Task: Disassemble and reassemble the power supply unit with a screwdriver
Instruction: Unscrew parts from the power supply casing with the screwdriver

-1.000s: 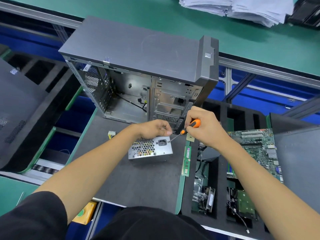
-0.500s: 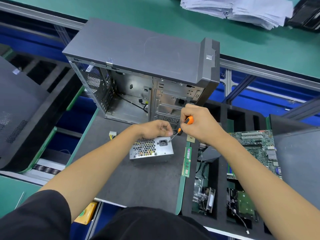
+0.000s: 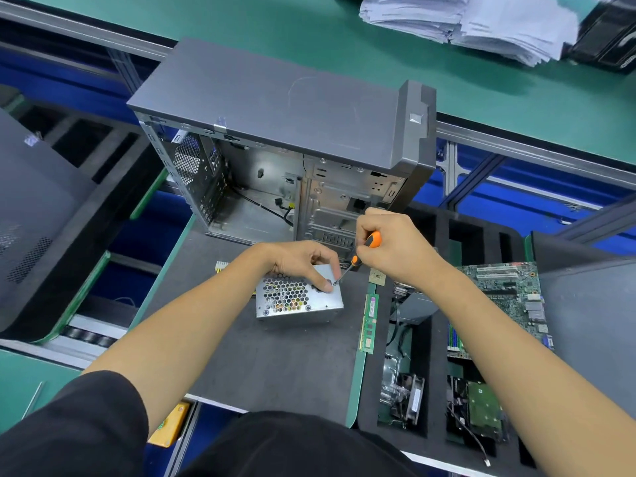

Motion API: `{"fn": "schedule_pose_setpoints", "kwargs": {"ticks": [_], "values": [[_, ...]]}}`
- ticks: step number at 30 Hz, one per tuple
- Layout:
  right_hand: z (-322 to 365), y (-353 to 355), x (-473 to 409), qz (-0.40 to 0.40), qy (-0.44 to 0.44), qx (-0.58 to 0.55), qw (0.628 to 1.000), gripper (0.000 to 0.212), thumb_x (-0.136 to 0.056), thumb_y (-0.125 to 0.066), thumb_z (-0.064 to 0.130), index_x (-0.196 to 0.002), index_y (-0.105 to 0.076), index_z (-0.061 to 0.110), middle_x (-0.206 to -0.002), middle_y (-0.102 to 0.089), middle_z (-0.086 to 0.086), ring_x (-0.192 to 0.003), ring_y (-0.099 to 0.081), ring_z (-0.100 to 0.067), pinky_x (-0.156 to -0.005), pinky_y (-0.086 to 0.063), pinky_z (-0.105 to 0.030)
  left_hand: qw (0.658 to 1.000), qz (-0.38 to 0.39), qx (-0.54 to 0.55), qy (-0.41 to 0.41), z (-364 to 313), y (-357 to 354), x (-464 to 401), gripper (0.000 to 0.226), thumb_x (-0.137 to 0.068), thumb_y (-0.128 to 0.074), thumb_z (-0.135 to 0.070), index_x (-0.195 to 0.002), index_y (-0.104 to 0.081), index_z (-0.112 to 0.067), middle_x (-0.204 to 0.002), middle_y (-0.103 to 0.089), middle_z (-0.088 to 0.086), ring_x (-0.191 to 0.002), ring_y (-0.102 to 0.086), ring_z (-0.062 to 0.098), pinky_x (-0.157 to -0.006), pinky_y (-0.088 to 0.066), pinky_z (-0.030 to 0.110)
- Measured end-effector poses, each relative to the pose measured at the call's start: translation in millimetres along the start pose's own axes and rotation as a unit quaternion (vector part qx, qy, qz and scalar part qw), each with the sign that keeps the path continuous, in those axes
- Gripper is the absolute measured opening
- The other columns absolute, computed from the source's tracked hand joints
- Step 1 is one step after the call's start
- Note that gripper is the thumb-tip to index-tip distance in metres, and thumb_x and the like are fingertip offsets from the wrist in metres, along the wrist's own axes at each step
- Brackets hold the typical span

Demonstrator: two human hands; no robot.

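Orange-handled screwdriver point(image 3: 358, 257) gripped in right hand point(image 3: 395, 249), tip slanting down-left onto left-hand point(image 3: 303, 261)-held power supply unit point(image 3: 299, 297)

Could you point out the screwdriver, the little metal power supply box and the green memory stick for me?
screwdriver point(image 3: 372, 239): head view, on the orange handle showing above the right hand's fingers.
power supply unit point(image 3: 285, 297): head view, on its honeycomb vent face.
memory stick point(image 3: 369, 323): head view, on the middle of the green strip.
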State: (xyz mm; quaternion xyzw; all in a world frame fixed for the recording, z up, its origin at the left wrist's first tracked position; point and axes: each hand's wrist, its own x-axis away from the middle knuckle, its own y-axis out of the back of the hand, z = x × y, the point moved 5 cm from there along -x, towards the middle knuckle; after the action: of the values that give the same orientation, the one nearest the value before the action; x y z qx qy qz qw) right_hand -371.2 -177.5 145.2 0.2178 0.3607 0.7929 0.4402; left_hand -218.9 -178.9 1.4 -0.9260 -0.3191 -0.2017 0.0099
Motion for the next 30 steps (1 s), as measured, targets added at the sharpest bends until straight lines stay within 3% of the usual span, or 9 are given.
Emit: {"fn": "schedule_pose_setpoints", "kwargs": {"ticks": [4, 10, 17, 19, 24, 27, 30], "values": [[3, 0, -1, 0.008, 0.002, 0.004, 1.0, 0.025, -0.073, -0.064, -0.002, -0.063, -0.056, 0.019, -0.077, -0.055, 0.002, -0.074, -0.054, -0.016, -0.066, -0.047, -0.037, 1.0, 0.011, -0.02, -0.011, -2, -1, -1, 0.018, -0.086, -0.082, -0.015, -0.1, -0.073, -0.022, -0.108, -0.07, 0.011, -0.104, -0.065, 0.038, -0.094, -0.056, 0.05], [8, 0, -3, 0.017, 0.006, 0.011, 1.0, 0.017, -0.073, -0.064, -0.002, -0.066, -0.06, 0.013, -0.079, -0.056, -0.001, -0.075, -0.056, -0.019, -0.069, -0.049, -0.041, 1.0, 0.021, -0.011, -0.001, -1, -2, -2, 0.012, -0.087, -0.082, -0.02, -0.094, -0.073, -0.026, -0.092, -0.073, -0.008, -0.086, -0.069, 0.017, -0.077, -0.056, 0.028], [19, -4, -9, 0.076, 0.045, 0.1, 0.991, 0.019, -0.078, -0.067, 0.009, -0.069, -0.055, 0.022, -0.08, -0.053, 0.007, -0.077, -0.053, -0.01, -0.065, -0.05, -0.036, 0.999, 0.016, -0.027, -0.006, 4, -1, -6, 0.013, -0.084, -0.084, -0.033, -0.092, -0.074, -0.029, -0.094, -0.073, -0.006, -0.085, -0.071, 0.017, -0.079, -0.057, 0.027], [23, -6, -12, 0.091, 0.061, 0.121, 0.987, 0.02, -0.078, -0.066, 0.015, -0.07, -0.052, 0.026, -0.08, -0.052, 0.008, -0.075, -0.053, -0.011, -0.061, -0.047, -0.034, 1.0, 0.012, -0.027, -0.01, 5, -1, -6, 0.016, -0.084, -0.084, -0.036, -0.093, -0.075, -0.027, -0.096, -0.073, 0.0, -0.084, -0.07, 0.018, -0.079, -0.056, 0.027], [34, -9, -16, 0.097, 0.12, 0.167, 0.974, 0.02, -0.08, -0.062, 0.034, -0.089, -0.048, 0.023, -0.072, -0.049, 0.009, -0.064, -0.048, -0.005, -0.051, -0.031, -0.028, 0.999, 0.009, -0.044, -0.019, 5, -3, -6, 0.021, -0.085, -0.082, -0.042, -0.094, -0.076, -0.024, -0.101, -0.075, -0.004, -0.086, -0.07, 0.019, -0.078, -0.056, 0.024], [35, -12, -15, 0.114, 0.167, 0.221, 0.954, 0.024, -0.081, -0.056, 0.036, -0.097, -0.041, 0.027, -0.086, -0.047, 0.009, -0.06, -0.046, -0.009, -0.049, -0.028, -0.028, 0.999, 0.006, -0.046, -0.024, 5, -3, -5, 0.024, -0.085, -0.082, -0.042, -0.096, -0.076, -0.021, -0.101, -0.075, -0.006, -0.086, -0.071, 0.019, -0.078, -0.057, 0.026], [39, -15, -12, 0.149, 0.204, 0.218, 0.943, 0.026, -0.08, -0.056, 0.024, -0.097, -0.039, 0.034, -0.099, -0.04, 0.011, -0.061, -0.045, -0.008, -0.047, -0.029, -0.028, 0.998, -0.001, -0.052, -0.027, 4, -3, -5, 0.023, -0.087, -0.081, -0.039, -0.097, -0.074, -0.019, -0.099, -0.074, -0.004, -0.087, -0.071, 0.023, -0.078, -0.059, 0.029]]}}
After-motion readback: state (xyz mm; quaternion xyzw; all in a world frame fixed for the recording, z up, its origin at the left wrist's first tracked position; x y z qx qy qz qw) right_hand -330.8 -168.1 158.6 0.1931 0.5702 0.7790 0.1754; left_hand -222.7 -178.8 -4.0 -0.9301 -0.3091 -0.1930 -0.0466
